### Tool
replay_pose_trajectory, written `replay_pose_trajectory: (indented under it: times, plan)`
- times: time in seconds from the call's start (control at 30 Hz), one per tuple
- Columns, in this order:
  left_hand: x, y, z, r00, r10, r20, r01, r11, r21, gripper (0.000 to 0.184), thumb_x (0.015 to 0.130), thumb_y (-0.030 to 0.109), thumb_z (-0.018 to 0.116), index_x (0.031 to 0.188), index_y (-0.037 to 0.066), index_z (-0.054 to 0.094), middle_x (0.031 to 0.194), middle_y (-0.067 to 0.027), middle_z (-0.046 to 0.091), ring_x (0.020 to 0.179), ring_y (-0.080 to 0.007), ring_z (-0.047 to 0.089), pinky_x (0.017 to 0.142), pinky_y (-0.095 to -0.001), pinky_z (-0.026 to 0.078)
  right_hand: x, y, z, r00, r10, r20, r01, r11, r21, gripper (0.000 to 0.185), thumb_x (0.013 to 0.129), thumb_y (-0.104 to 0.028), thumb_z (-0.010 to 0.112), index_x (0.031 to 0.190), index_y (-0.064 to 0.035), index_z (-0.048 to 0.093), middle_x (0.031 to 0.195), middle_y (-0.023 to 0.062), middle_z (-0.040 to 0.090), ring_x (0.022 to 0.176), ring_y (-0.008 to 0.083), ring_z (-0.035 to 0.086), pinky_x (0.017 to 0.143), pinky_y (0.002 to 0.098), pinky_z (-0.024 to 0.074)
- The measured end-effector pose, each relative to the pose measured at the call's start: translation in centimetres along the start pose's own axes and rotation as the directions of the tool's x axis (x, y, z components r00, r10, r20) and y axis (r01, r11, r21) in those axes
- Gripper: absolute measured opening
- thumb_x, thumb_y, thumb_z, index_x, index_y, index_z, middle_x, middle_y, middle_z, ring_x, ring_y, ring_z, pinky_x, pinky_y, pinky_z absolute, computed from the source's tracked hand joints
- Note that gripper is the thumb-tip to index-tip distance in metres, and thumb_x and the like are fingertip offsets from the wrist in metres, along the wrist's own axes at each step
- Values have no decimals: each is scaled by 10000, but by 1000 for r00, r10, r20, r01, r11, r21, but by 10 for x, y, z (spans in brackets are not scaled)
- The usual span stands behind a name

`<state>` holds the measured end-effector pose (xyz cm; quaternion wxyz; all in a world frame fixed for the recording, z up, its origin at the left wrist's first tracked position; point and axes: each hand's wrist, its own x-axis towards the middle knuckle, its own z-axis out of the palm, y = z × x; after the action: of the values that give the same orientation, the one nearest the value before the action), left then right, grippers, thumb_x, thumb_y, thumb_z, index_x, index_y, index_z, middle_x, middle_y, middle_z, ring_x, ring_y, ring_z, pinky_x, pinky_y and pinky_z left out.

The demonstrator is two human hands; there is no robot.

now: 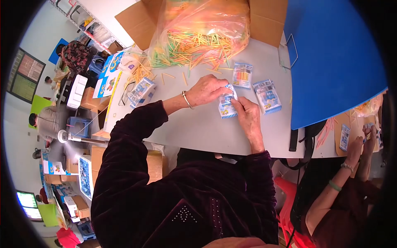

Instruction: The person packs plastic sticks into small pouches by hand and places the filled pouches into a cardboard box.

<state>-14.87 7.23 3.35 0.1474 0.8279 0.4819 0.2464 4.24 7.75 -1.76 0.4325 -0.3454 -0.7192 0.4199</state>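
Observation:
A small blue-and-white packet (227,105) is held just above the grey table by both of my hands. My left hand (209,90), a bracelet at its wrist, is closed with its fingertips at the packet's top edge. With thumb and fingers, my right hand (249,118) pinches the packet's right side. Beside them lie a packet showing coloured sticks (242,75) and another blue-and-white packet (267,96). Further left on the table, more packets (142,91) lie together. What the held packet contains is hidden.
At the table's back, a clear plastic bag (198,25) spills thin coloured sticks (194,47) from a cardboard box (268,20). Eyeglasses (125,94) lie at left. A blue panel (335,62) borders the right side. Beyond it, a co-worker's hands (364,138) handle something.

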Motion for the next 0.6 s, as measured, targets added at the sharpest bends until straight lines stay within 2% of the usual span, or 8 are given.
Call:
replay_pose_trajectory:
  times: [0.07, 0.2, 0.27, 0.33, 0.4, 0.47, 0.53, 0.6]
  plan:
    - [-3, -5, -6, 1000, -7, 25, 7, 1000, 17, 151, 840, 160, 559, 869, 16, 594, 730, -153, 585, 668, -301, 570, 600, -354, 436, 1, 2, 3, 999, 7, 37, -9, 999, 47, 123, 839, -74, 584, 802, 41, 560, 589, 92, 510, 541, 105, 408, 505, 270, 372]
    - [2, -54, -31, 992, -93, -85, 69, 966, -250, 190, 879, 207, 525, 965, 64, 613, 877, -122, 633, 780, -264, 615, 678, -345, 481, -1, 8, 4, 999, -33, 12, 33, 999, 33, 100, 838, -52, 573, 815, 41, 545, 607, 102, 505, 545, 121, 406, 510, 275, 373]
    - [7, -105, -58, 953, 98, -288, -5, 951, 308, 170, 843, 169, 523, 923, 48, 612, 826, -105, 627, 748, -250, 610, 692, -334, 481, -1, 10, 6, 999, -38, 22, 39, 999, -22, 92, 837, -36, 564, 804, 42, 526, 606, 110, 488, 539, 136, 397, 510, 280, 374]
    - [9, -159, -86, 994, 82, -72, 10, 591, 806, 160, 774, 136, 524, 886, 48, 599, 850, -96, 602, 841, -241, 584, 769, -363, 450, -1, 8, 6, 999, -44, 16, 45, 998, -32, 101, 836, -34, 563, 792, 42, 514, 602, 111, 480, 536, 141, 394, 508, 281, 371]
    - [8, -195, -97, 990, 87, -113, 56, 489, 870, 166, 747, 125, 518, 880, 56, 589, 883, -94, 586, 894, -240, 559, 802, -385, 430, 1, 5, 7, 999, -48, 5, 48, 998, -44, 112, 836, -33, 562, 779, 43, 503, 598, 112, 471, 532, 147, 390, 506, 282, 369]
    - [14, -208, -102, 983, 100, -152, 102, 386, 917, 177, 719, 115, 511, 874, 64, 580, 916, -93, 570, 947, -239, 535, 834, -406, 410, 3, 2, 5, 1000, 8, 23, -7, 999, -47, 129, 819, -67, 568, 751, 26, 509, 683, 213, 524, 625, 400, 512, 532, 390, 405]
    - [22, -213, -107, 989, -134, -61, 108, 374, 921, 265, 784, 125, 462, 1022, 51, 550, 1066, -98, 546, 1096, -264, 463, 919, -442, 359, 3, 4, 5, 1000, 19, 22, -18, 999, -40, 132, 817, -66, 570, 750, 28, 507, 684, 214, 522, 627, 401, 511, 531, 389, 405]
    - [28, -224, -106, 983, -173, -56, 119, 383, 916, 287, 808, 129, 441, 1068, 39, 526, 1111, -120, 550, 1101, -277, 481, 929, -436, 360, 3, 5, 4, 999, 30, 24, -30, 999, -34, 135, 816, -66, 573, 748, 29, 505, 684, 215, 519, 628, 401, 510, 529, 388, 404]
